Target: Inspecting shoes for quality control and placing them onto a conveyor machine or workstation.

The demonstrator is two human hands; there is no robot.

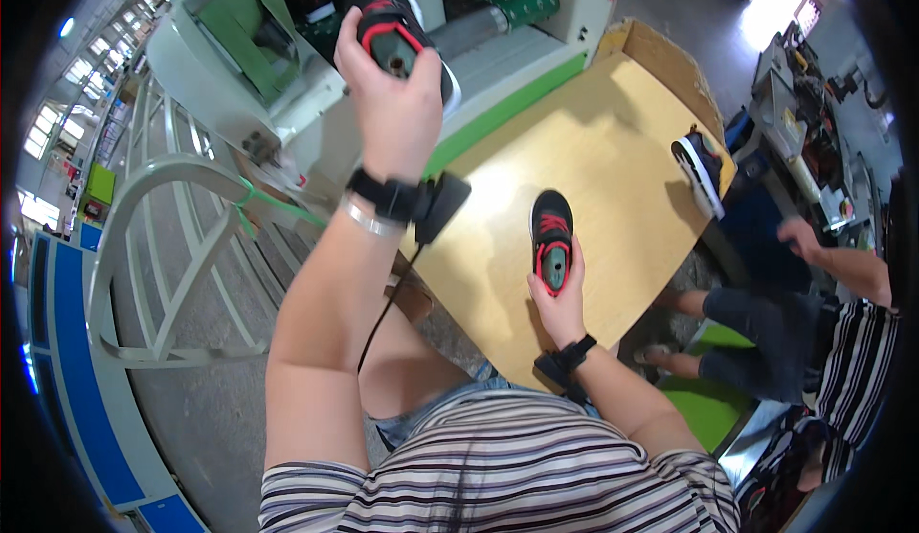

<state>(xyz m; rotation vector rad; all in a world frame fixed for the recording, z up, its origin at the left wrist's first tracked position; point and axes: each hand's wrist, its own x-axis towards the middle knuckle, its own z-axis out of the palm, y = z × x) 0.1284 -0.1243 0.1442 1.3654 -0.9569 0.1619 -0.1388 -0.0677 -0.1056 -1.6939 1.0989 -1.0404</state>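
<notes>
Raised shoe: black with red trim, gripped in left hand above the wooden table; fingers wrapped round its heel, toe partly hidden, long axis up-picture toward the green conveyor machine. Second shoe sits on the table, toe away, right hand fingers pinching its heel. Third shoe at table's far edge.

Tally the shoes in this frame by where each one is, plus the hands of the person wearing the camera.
Shoes held up in the left hand: 1
Shoes on the wooden table under the right hand: 1
Shoes at the table's far right edge: 1
Wearer's hands: 2
Total: 3 shoes, 2 hands
</notes>
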